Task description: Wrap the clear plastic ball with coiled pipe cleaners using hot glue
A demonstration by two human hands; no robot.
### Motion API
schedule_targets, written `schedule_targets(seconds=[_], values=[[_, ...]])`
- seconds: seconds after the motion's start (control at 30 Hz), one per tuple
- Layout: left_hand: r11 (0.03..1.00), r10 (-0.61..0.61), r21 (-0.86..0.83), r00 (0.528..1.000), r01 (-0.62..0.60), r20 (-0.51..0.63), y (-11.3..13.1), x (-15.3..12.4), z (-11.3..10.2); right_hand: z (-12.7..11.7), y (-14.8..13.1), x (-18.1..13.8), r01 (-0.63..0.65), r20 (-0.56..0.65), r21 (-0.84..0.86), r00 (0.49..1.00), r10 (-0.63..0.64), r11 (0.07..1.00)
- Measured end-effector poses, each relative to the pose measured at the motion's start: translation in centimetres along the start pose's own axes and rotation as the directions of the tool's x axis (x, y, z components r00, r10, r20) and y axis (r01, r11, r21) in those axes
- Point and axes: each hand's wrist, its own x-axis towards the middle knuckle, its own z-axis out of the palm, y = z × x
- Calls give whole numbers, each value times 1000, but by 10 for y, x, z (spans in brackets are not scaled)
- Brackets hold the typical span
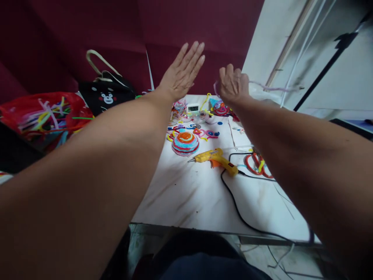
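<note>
Clenched right hand (234, 83) grips pale-lilac fuzzy strand (274, 88), raised near far edge of white table (175, 198); left hand (183, 72) flat, released. I judge low sweep could snag trailing end.

It's a fuzzy pipe cleaner (275, 88), smooth plastic on the glue gun (218, 156), metal at its nozzle (191, 160), glossy plastic bag (13, 109), matt backdrop (204, 23)!
</note>
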Motion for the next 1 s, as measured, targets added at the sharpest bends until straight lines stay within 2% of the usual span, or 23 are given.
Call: schedule_targets(seconds=[0.1, 0.2, 0.27, 0.37, 0.43, 0.57, 0.67, 0.73, 0.83, 0.87, 0.9, 0.97, 1.0], values=[[980, -189, -79, 980, 184, -61, 17, 9, 9, 9, -23, 9, -162, -22, 50, 986, 163, 985], [927, -351, -179, 930, 330, -106, 32, 23, 12, 15, -43, 17, -299, -23, 83, 953, 301, 951], [893, -421, -221, 902, 393, -98, 40, 32, 12, 15, -52, 21, -405, 9, 136, 913, 408, 904], [877, -457, -209, 885, 432, -88, 48, 43, 12, 10, -60, 24, -532, 89, 224, 845, 527, 816], [877, -467, -178, 880, 447, -85, 52, 47, 12, 6, -62, 25, -567, 120, 241, 823, 556, 787], [877, -473, -149, 875, 456, -103, 54, 46, 12, 3, -63, 23, -587, 166, 244, 810, 563, 772], [895, -439, -149, 890, 421, -123, 53, 40, 8, -3, -64, 20, -567, 192, 255, 824, 534, 783], [881, -464, -159, 880, 446, -103, 54, 37, 3, -11, -65, 18, -527, 196, 266, 849, 490, 807], [784, -602, -219, 797, 580, -45, 56, 34, -7, -26, -68, 13, -388, 147, 256, 921, 361, 886], [721, -650, -304, 759, 623, 15, 57, 34, -11, -30, -68, 10, -338, 123, 247, 941, 316, 908], [642, -685, -404, 724, 652, 80, 59, 34, -14, -33, -68, 8, -292, 99, 237, 956, 276, 927], [413, -725, -613, 650, 674, 226, 60, 32, -22, -37, -64, 2, -190, 46, 222, 982, 184, 956], [293, -705, -708, 645, 643, 294, 60, 29, -26, -38, -60, -2, -114, 16, 212, 993, 113, 971]])
